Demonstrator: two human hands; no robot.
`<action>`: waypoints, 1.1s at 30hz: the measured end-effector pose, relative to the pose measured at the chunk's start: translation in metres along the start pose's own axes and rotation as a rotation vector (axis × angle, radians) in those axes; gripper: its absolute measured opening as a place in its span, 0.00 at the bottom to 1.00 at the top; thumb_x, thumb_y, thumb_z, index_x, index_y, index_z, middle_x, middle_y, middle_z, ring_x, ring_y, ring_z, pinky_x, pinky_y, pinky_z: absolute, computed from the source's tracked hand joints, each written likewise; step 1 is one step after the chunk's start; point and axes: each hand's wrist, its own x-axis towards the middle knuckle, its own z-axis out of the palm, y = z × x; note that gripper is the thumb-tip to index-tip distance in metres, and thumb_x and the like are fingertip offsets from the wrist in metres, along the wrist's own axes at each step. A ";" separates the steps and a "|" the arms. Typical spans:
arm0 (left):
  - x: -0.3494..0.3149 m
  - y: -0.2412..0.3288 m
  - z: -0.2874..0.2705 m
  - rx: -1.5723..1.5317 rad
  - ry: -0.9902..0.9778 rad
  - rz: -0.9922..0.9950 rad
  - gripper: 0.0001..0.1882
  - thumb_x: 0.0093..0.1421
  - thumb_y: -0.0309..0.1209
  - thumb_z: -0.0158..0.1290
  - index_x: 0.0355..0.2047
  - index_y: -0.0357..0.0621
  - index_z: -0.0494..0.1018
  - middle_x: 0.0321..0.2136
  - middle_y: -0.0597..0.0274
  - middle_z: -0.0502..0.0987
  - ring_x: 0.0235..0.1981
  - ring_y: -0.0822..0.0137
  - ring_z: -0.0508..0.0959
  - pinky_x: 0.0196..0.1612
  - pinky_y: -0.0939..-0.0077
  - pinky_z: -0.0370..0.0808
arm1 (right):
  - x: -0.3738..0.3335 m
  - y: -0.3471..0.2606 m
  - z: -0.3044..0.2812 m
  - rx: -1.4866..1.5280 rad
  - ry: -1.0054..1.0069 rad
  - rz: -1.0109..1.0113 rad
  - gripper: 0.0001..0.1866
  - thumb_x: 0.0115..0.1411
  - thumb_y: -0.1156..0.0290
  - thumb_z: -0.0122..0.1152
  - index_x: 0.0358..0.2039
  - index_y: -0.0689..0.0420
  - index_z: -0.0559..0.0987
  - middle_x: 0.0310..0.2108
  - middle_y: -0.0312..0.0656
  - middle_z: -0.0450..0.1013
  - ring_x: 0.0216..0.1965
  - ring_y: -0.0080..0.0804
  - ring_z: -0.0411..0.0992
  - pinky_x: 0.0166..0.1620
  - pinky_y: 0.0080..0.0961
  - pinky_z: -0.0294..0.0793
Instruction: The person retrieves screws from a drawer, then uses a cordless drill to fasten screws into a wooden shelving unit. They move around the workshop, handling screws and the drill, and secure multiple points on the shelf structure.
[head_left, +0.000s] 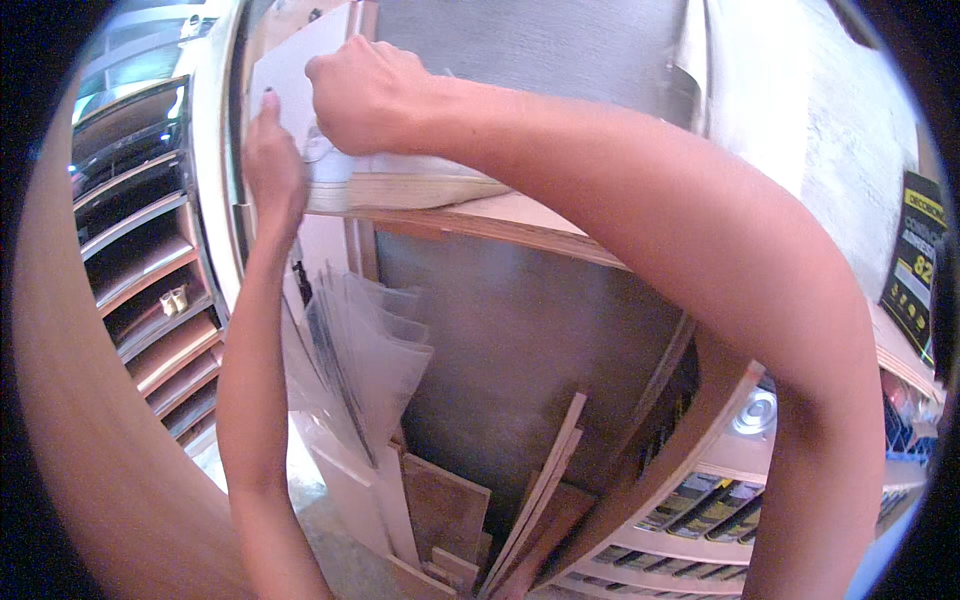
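At the upper left, both my hands are raised before a white panel that stands above a wooden shelf edge. My right hand is curled into a fist against the panel's face; whatever its fingers hold, if anything, is hidden. Close by on the left, my left hand is at the panel's left side, one digit pointing up and the other fingers folded out of sight. What it grips cannot be made out. A small pale, shiny thing shows between the hands, too blurred to name.
Clear plastic sheets hang below the shelf. Under them lean wooden boards and narrow strips. At far left rises a rack with a small pale item. Shelves of goods and a black-yellow box are at right.
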 end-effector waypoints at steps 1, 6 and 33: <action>0.002 -0.004 0.000 0.062 0.026 0.075 0.30 0.78 0.48 0.38 0.45 0.29 0.78 0.42 0.37 0.78 0.46 0.46 0.76 0.55 0.53 0.68 | 0.002 0.005 -0.002 -0.023 -0.017 -0.027 0.17 0.62 0.68 0.59 0.47 0.64 0.84 0.42 0.62 0.82 0.43 0.62 0.83 0.48 0.50 0.83; -0.010 0.010 -0.019 0.229 0.276 0.453 0.20 0.78 0.37 0.41 0.35 0.36 0.75 0.33 0.51 0.76 0.36 0.60 0.75 0.40 0.63 0.68 | -0.008 0.032 -0.033 0.281 -0.180 0.146 0.18 0.63 0.67 0.56 0.48 0.65 0.84 0.43 0.61 0.82 0.43 0.58 0.83 0.48 0.50 0.82; -0.315 0.276 -0.041 -1.054 -0.627 -0.140 0.24 0.75 0.41 0.48 0.60 0.34 0.61 0.12 0.75 0.59 0.12 0.78 0.53 0.24 0.77 0.57 | -0.268 0.043 -0.396 -0.131 -0.816 0.388 0.23 0.72 0.64 0.47 0.58 0.65 0.79 0.58 0.58 0.76 0.59 0.47 0.75 0.59 0.40 0.76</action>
